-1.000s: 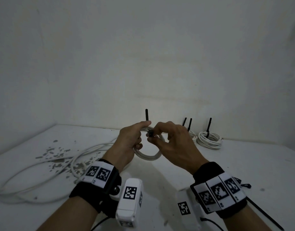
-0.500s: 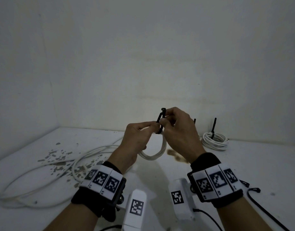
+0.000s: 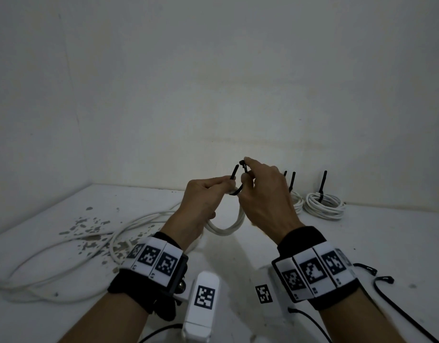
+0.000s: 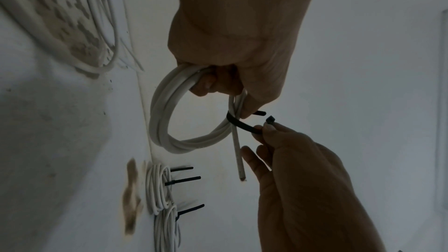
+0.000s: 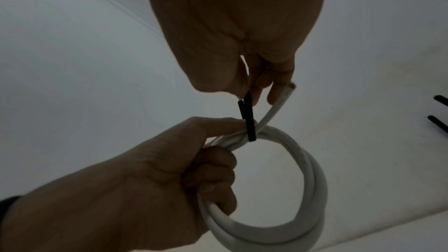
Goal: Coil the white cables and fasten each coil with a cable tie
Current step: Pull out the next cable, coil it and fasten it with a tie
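White cable [image 4: 169,106] is wound into a small round coil and held up in the air above the desk [image 3: 386,243]. The left hand [image 3: 201,201] has its fingers [image 5: 211,175] curled tight round one side of the coil, so the ring hangs down from them. One loose cable end [image 4: 238,160] sticks out past the coil, next to the right hand.

A black cable tie [image 4: 240,124] goes round the cable strands right beside the left thumb. Its thin tail pokes up by the left thumb tip. The right hand [image 3: 265,199] pinches the other end of the tie between its thumb and first finger, with the little square head [image 4: 269,120] just past the fingertips. The two ends of the tie are close together but not joined. The other right fingers hang loose and hold nothing.

Beyond the right hand, near the wall, two tied coils [image 3: 325,205] lie on the desk with black tie tails standing up. To the left of the left hand, long loose cables [image 3: 64,256] lie spread on the desk over some chipped paint spots [image 3: 89,226]. Near the right wrist, spare black ties [image 3: 382,280] lie on the desk. Both wrists wear black bands with square black and white marks [image 3: 312,271].
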Tool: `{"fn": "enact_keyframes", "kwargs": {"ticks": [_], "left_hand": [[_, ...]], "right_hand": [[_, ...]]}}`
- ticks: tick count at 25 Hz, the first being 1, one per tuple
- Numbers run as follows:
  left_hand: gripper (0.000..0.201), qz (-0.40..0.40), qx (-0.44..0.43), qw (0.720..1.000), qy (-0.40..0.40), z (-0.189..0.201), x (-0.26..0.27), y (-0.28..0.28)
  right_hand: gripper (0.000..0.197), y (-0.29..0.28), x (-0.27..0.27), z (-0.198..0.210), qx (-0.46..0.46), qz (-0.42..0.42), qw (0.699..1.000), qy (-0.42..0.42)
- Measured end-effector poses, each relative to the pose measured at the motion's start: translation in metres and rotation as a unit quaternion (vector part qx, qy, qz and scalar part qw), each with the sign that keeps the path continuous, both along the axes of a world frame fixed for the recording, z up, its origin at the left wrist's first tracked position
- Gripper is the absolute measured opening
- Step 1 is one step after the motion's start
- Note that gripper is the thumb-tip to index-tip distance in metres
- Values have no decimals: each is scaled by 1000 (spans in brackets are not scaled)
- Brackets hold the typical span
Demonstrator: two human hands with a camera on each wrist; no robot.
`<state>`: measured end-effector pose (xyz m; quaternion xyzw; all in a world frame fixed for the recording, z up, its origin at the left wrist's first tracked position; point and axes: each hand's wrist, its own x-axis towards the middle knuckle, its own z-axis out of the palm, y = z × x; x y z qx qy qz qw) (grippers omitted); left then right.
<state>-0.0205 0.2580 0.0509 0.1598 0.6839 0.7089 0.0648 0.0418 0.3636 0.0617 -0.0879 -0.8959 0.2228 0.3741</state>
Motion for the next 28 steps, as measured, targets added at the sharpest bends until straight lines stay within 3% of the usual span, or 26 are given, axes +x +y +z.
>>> {"fn": "enact_keyframes", "kwargs": {"ticks": [13,20,24,28], "left_hand": [[13,2,-35,999,27,-3,-5,-5],[12,20,-57,993,101,-7,-12,-5],[15,11,-87,986,142,-3,-18,-11],[9,-46,-98,979,174,7,-8,-13]], "right_hand": [[42,-7,7,2,34,13,999,-41],[31,-3,6,0,59,28,997,-47],[24,6,4,2,-54,75,995,-44],[10,12,11,7,-250,140,958,5]]}}
